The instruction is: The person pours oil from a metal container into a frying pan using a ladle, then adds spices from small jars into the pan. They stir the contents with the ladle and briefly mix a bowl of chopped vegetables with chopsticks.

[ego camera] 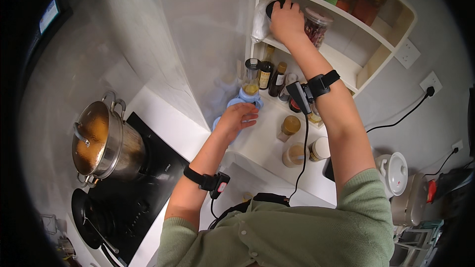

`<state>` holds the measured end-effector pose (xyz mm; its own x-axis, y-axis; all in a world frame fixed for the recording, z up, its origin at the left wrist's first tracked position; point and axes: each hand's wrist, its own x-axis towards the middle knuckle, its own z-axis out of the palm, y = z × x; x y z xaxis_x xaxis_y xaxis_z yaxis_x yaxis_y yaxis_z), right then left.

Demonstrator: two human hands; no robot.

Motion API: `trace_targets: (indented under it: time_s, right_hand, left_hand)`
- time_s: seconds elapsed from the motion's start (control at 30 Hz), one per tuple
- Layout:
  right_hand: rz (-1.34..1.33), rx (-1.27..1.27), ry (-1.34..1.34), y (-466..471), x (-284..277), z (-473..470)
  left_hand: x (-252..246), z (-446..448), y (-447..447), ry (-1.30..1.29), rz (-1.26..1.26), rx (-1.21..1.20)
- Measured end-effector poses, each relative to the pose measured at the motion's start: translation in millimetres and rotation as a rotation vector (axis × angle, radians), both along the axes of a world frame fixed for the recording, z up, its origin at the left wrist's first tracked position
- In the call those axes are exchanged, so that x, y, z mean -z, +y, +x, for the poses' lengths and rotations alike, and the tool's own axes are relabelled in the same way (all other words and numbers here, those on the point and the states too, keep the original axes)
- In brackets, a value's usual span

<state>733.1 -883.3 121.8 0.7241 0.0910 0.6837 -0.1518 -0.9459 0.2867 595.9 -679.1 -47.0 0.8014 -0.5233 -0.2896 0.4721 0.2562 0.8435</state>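
My right hand (287, 22) reaches up to the middle shelf, its fingers gripping the black lid (273, 9) of a container mostly hidden behind it. A transparent plastic bag (260, 26) lies just left of it. Close on the right stands a transparent jar (316, 27) with dark reddish dried contents. Lower down, my left hand (237, 118) holds nothing, its fingers spread over light-blue plastic ware (237, 102) in the counter corner; whether it touches this I cannot tell. Behind the hand rises a dark-capped oil dispenser (251, 76) with yellow liquid at its bottom.
Sauce bottles (265, 72) line the lower shelf space. On the counter are a brown-lidded jar (288, 128), a tub (295, 155) and a white-lidded jar (319, 149). At left, a lidded steel pot (126, 152) and black pan (87, 218) occupy the black cooktop (156, 196). A cable hangs from my right forearm.
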Motion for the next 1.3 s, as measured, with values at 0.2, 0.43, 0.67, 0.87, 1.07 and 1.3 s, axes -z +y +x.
trace_targets:
  time_s: [0.2,0.43,0.67,0.87,1.07,1.3]
  right_hand:
    - [0.158,-0.041,0.107,-6.3,-12.0,-4.7]
    - [-0.060,-0.064,-0.073,-5.8,-1.5,-5.3]
    - [0.497,-0.210,0.379,29.5,34.8,-52.9]
    - [0.579,-0.099,0.484,47.7,96.4,-53.7]
    - [0.667,-0.117,0.421,41.7,133.0,-31.8]
    - [0.643,-0.182,0.284,29.9,141.5,-40.0]
  left_hand:
    - [6.7,8.2,0.3,0.015,0.017,-0.005]
    - [13.0,8.4,0.0,0.051,0.009,-0.016]
    - [31.4,16.9,-9.0,0.099,0.043,-0.198]
    - [39.6,9.6,-19.6,0.133,0.051,-0.166]
    - [52.4,-3.4,-23.1,0.152,0.092,-0.123]
    - [62.6,-19.6,-13.7,0.154,0.155,-0.134]
